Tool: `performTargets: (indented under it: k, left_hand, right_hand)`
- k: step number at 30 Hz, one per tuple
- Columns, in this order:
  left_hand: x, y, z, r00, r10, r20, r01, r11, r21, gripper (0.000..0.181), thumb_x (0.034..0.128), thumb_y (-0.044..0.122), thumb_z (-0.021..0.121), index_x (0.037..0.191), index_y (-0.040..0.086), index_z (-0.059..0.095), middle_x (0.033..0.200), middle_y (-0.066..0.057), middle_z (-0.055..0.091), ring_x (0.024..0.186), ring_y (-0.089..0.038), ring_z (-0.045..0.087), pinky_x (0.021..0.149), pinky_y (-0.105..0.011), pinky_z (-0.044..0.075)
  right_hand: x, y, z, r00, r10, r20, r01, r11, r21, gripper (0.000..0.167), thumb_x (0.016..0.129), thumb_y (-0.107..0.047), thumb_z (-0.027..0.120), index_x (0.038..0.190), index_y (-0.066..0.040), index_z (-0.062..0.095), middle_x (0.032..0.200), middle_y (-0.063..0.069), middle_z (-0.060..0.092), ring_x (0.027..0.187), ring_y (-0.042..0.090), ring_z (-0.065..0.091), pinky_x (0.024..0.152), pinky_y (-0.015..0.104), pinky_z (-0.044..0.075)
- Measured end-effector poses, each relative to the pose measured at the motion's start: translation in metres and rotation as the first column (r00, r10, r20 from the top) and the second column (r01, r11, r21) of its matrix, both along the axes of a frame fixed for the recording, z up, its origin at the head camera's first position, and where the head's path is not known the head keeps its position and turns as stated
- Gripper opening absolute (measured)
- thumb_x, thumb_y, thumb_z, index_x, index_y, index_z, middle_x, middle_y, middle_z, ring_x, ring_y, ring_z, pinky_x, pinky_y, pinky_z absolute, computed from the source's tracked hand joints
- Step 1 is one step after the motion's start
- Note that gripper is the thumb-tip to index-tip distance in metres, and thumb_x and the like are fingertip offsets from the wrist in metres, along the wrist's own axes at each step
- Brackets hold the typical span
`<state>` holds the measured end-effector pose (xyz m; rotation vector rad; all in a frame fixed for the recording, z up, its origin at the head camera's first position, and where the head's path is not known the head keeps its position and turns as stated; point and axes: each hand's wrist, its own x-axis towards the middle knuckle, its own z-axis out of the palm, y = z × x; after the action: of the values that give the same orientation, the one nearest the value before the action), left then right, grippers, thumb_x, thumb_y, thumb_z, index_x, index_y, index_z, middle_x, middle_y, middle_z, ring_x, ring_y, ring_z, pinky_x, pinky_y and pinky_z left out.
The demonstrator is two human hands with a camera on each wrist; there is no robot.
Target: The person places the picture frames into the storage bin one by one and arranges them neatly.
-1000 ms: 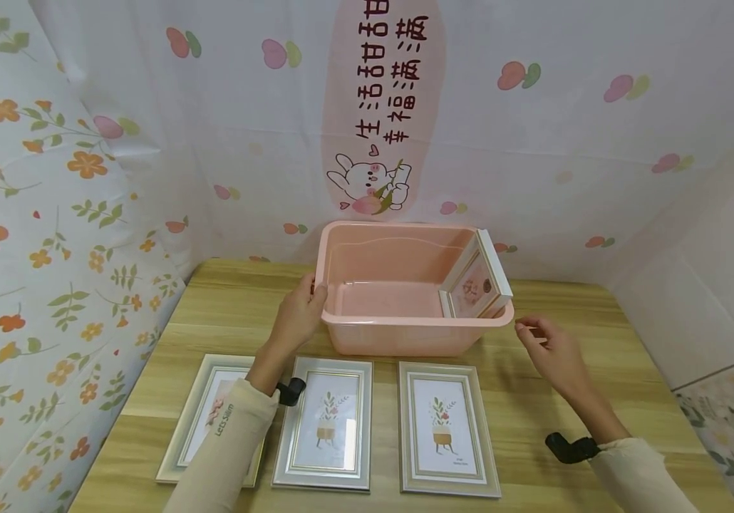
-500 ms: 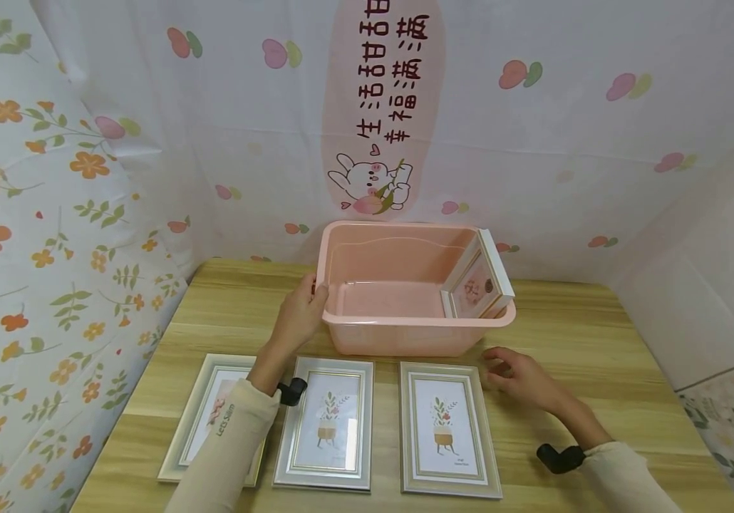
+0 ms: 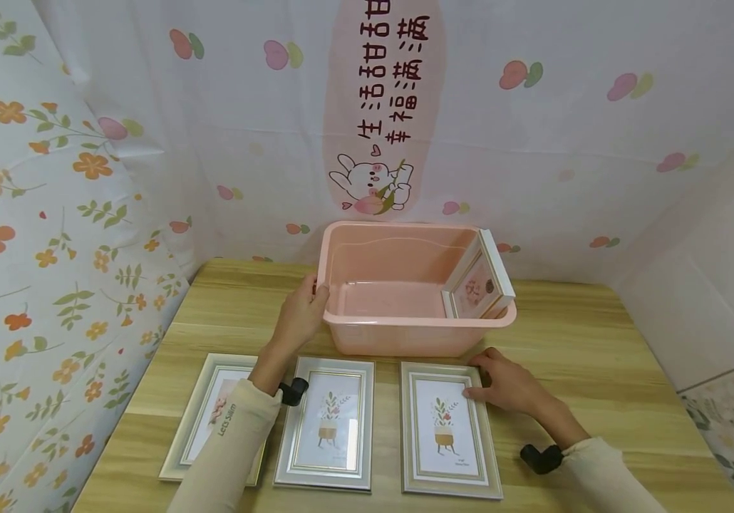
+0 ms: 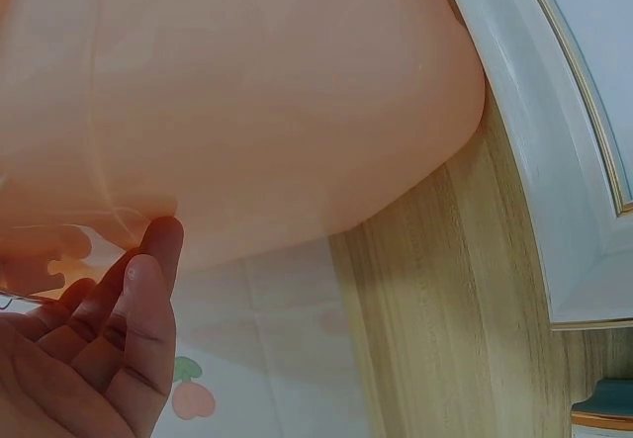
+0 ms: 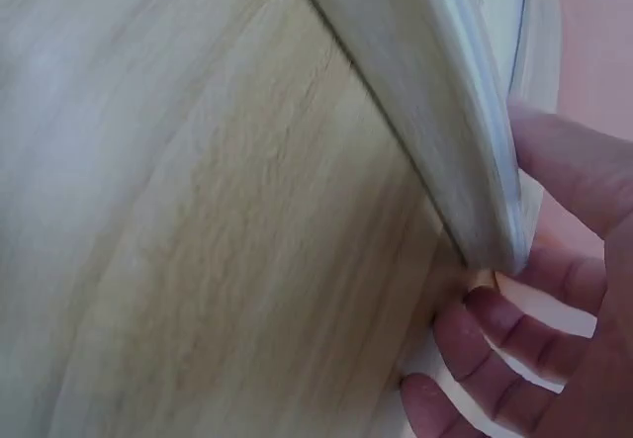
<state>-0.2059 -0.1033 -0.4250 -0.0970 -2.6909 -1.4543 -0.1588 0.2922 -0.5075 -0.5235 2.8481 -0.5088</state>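
On the left rim of the pink basin, my left hand holds on, thumb and fingers around the edge; the left wrist view shows this hand against the basin wall. My right hand is at the top right corner of the rightmost picture frame, which lies flat with a plant-pot picture. In the right wrist view the thumb of the hand reaches over the frame, with curled fingers at its corner. A white-edged frame leans inside the basin's right end.
Two more frames lie on the wooden table: a middle one and a left one, partly covered by my left forearm. Behind the basin hangs a printed white cloth.
My right hand has come from beside the basin's right end, down and left, to the rightmost frame's corner. My left hand has kept its hold on the basin.
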Motion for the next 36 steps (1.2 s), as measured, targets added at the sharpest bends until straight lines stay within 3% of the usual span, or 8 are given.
performTargets:
  k: [6,14,20,26,28,30,32,36]
  left_hand:
    - [0.0,0.001,-0.001,1.0,0.003,0.008,-0.003,1.0,0.003,0.043,0.1034,0.03,0.039,0.133,0.002,0.052,0.112,-0.018,0.067,0.097,-0.031,0.062,0.082,-0.047,0.05]
    - [0.0,0.001,-0.001,1.0,-0.005,0.011,0.005,1.0,0.0,0.045,0.1039,0.031,0.039,0.136,0.002,0.05,0.113,-0.018,0.067,0.097,-0.032,0.063,0.082,-0.048,0.05]
    - [0.0,0.001,0.0,1.0,0.004,0.004,-0.004,1.0,-0.007,0.042,0.1037,0.03,0.039,0.134,0.002,0.052,0.111,-0.018,0.067,0.096,-0.032,0.062,0.081,-0.047,0.05]
    - [0.0,0.001,0.0,1.0,-0.009,0.007,0.009,1.0,-0.001,0.043,0.1041,0.028,0.039,0.135,0.0,0.051,0.111,-0.018,0.067,0.095,-0.031,0.062,0.08,-0.046,0.05]
    - [0.0,0.001,0.0,1.0,-0.005,0.007,0.005,1.0,0.002,0.044,0.1038,0.029,0.039,0.135,0.001,0.051,0.112,-0.018,0.067,0.096,-0.031,0.062,0.08,-0.046,0.05]
    - [0.0,0.001,0.0,1.0,-0.001,0.008,0.001,1.0,0.004,0.044,0.1036,0.03,0.039,0.135,0.001,0.051,0.112,-0.018,0.067,0.096,-0.031,0.062,0.081,-0.046,0.05]
    - [0.0,0.001,0.0,1.0,-0.002,0.009,0.002,1.0,0.009,0.044,0.1034,0.03,0.038,0.135,0.001,0.051,0.113,-0.018,0.067,0.097,-0.032,0.062,0.082,-0.047,0.05]
    - [-0.001,0.0,0.0,1.0,0.0,0.005,0.0,1.0,0.005,0.045,0.1033,0.03,0.038,0.136,0.002,0.051,0.114,-0.018,0.067,0.099,-0.033,0.063,0.084,-0.048,0.05]
  right_hand:
    - [0.0,-0.007,0.002,0.999,0.03,-0.039,-0.029,0.999,0.029,0.037,0.082,-0.033,0.08,0.106,-0.009,0.065,0.106,0.006,0.058,0.081,0.015,0.055,0.073,0.04,0.051]
    - [0.001,-0.003,0.005,0.99,0.12,-0.075,-0.117,0.992,0.042,0.037,0.083,-0.035,0.078,0.108,-0.011,0.066,0.104,0.003,0.06,0.082,0.014,0.056,0.068,0.038,0.049]
    - [0.0,0.001,0.013,0.995,0.099,0.009,-0.097,0.987,-0.13,0.03,0.085,-0.028,0.077,0.103,-0.012,0.058,0.083,-0.003,0.055,0.073,0.011,0.049,0.063,0.029,0.041]
    - [-0.002,0.01,0.016,0.981,0.175,0.087,-0.138,0.937,-0.322,0.035,0.093,-0.02,0.07,0.122,-0.004,0.059,0.107,0.004,0.066,0.088,0.008,0.059,0.075,0.026,0.05]
    - [-0.002,0.012,0.02,0.968,0.211,0.132,-0.149,0.916,-0.371,0.032,0.095,-0.02,0.066,0.122,-0.002,0.06,0.107,0.006,0.067,0.088,0.007,0.061,0.075,0.027,0.053]
    - [-0.003,0.014,0.027,0.947,0.24,0.211,-0.131,0.894,-0.429,0.022,0.098,-0.02,0.062,0.113,-0.004,0.062,0.098,0.005,0.067,0.08,0.007,0.063,0.067,0.03,0.055]
    - [-0.003,0.016,0.034,0.915,0.278,0.293,-0.106,0.865,-0.49,0.014,0.1,-0.018,0.058,0.105,-0.005,0.062,0.089,0.006,0.067,0.07,0.008,0.064,0.056,0.034,0.055]
    - [-0.001,0.02,0.052,0.834,0.368,0.411,-0.078,0.816,-0.572,0.014,0.103,-0.015,0.051,0.104,-0.001,0.055,0.087,0.011,0.068,0.062,0.012,0.065,0.044,0.04,0.052]
